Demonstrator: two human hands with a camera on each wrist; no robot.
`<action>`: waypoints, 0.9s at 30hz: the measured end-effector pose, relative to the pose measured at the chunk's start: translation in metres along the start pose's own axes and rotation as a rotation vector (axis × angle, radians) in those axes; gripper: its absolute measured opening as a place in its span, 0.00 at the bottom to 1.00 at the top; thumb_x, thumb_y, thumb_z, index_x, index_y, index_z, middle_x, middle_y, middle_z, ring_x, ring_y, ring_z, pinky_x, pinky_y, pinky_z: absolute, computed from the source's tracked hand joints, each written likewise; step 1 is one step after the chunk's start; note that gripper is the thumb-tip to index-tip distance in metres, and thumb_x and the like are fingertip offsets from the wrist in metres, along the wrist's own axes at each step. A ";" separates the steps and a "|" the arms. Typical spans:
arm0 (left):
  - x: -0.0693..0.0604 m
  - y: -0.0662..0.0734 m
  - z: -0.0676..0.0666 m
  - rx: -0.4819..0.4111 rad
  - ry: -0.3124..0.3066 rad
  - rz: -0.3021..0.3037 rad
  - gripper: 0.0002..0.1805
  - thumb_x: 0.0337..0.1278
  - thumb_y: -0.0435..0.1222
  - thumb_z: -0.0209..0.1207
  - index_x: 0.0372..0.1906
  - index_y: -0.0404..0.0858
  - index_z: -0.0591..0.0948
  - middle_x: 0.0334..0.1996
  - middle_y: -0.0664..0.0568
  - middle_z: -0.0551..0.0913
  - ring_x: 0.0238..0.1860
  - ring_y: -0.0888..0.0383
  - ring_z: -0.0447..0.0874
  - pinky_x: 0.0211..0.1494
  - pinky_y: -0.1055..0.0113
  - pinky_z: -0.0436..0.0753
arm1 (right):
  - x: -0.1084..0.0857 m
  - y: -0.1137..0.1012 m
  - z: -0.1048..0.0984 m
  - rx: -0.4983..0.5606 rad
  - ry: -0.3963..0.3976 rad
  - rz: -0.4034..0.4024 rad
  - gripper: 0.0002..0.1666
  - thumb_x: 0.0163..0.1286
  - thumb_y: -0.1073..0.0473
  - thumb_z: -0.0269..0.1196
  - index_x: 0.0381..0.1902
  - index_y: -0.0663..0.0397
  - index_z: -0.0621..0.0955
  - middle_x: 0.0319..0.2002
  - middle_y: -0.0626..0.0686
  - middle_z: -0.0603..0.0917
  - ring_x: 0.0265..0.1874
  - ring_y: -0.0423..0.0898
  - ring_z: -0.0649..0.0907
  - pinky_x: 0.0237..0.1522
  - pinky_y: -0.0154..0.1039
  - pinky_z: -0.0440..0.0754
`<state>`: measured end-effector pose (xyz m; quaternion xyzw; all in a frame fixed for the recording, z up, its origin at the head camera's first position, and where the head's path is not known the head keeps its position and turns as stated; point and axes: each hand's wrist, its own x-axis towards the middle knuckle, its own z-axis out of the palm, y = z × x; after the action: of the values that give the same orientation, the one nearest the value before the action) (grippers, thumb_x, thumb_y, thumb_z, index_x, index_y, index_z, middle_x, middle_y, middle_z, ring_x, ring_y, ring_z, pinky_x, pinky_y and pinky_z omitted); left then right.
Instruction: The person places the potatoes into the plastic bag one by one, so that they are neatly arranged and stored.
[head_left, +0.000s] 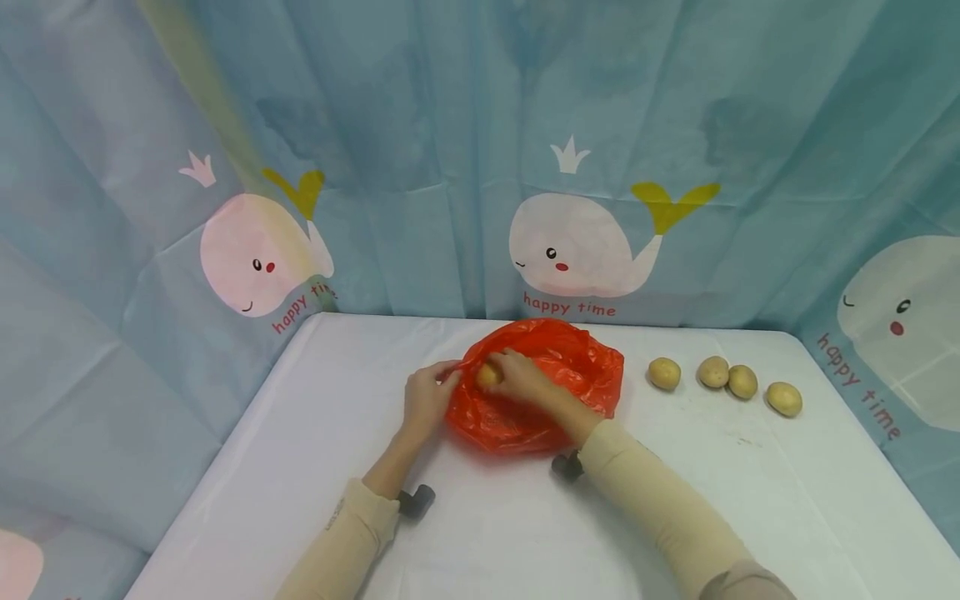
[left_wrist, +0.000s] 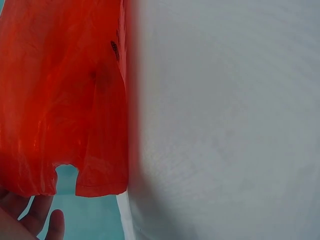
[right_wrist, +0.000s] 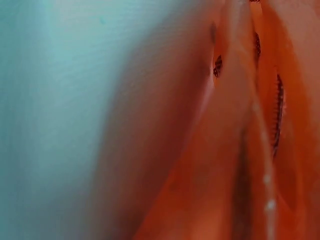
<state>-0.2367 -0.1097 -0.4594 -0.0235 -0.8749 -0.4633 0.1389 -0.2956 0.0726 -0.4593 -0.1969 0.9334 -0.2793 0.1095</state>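
Note:
A red plastic bag (head_left: 558,358) lies spread open on the table, its mouth facing up. At the bag's left rim, my left hand (head_left: 427,402) pinches the edge between thumb and fingers. Inside the mouth, near that left side, my right hand (head_left: 522,379) grips a potato (head_left: 489,376), its fingers partly covering it. In the left wrist view the bag (left_wrist: 60,100) fills the left, with the left hand's fingers (left_wrist: 37,216) at its lower edge. Blurred red plastic (right_wrist: 200,190) takes up much of the right wrist view, where the right hand's fingers cannot be made out.
Several potatoes stand apart to the right of the bag: one potato (head_left: 663,373) nearest it, two touching or nearly so (head_left: 713,372), and another potato (head_left: 784,399) farthest right. A white cloth covers the table (head_left: 300,433). Behind hangs a blue curtain (head_left: 420,250) with whale prints.

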 end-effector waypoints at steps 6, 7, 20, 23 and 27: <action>0.001 -0.002 0.000 0.019 0.006 0.015 0.12 0.63 0.35 0.60 0.49 0.37 0.86 0.43 0.46 0.89 0.44 0.50 0.85 0.51 0.56 0.86 | -0.001 -0.002 -0.001 -0.014 -0.014 0.002 0.37 0.63 0.48 0.68 0.68 0.49 0.70 0.63 0.54 0.76 0.62 0.53 0.75 0.61 0.56 0.78; 0.001 -0.002 0.000 0.019 0.004 0.016 0.12 0.63 0.35 0.60 0.49 0.37 0.86 0.43 0.45 0.89 0.45 0.50 0.85 0.51 0.56 0.86 | -0.001 -0.002 -0.002 -0.013 -0.016 0.003 0.37 0.63 0.48 0.68 0.68 0.48 0.70 0.63 0.54 0.76 0.61 0.53 0.75 0.62 0.56 0.78; 0.002 -0.002 -0.003 0.011 -0.001 -0.009 0.13 0.64 0.36 0.60 0.49 0.38 0.86 0.43 0.46 0.89 0.44 0.50 0.84 0.50 0.57 0.86 | -0.011 -0.004 -0.012 0.001 0.011 -0.036 0.35 0.62 0.44 0.68 0.65 0.42 0.73 0.58 0.48 0.79 0.60 0.49 0.75 0.59 0.54 0.80; 0.001 -0.002 -0.003 0.015 -0.003 -0.002 0.12 0.64 0.36 0.60 0.49 0.37 0.86 0.42 0.45 0.89 0.44 0.50 0.84 0.51 0.57 0.86 | -0.017 -0.002 -0.016 0.017 0.018 -0.015 0.36 0.61 0.42 0.68 0.65 0.39 0.73 0.60 0.46 0.78 0.63 0.49 0.73 0.59 0.56 0.79; 0.000 -0.003 -0.003 0.019 -0.012 -0.021 0.13 0.64 0.36 0.60 0.49 0.38 0.86 0.43 0.46 0.89 0.45 0.50 0.84 0.52 0.57 0.86 | -0.026 0.000 -0.022 0.032 0.020 -0.002 0.38 0.60 0.41 0.69 0.67 0.39 0.72 0.64 0.47 0.76 0.67 0.51 0.70 0.61 0.59 0.77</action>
<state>-0.2367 -0.1139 -0.4596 -0.0158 -0.8803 -0.4561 0.1293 -0.2795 0.0942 -0.4394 -0.1934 0.9297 -0.2961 0.1030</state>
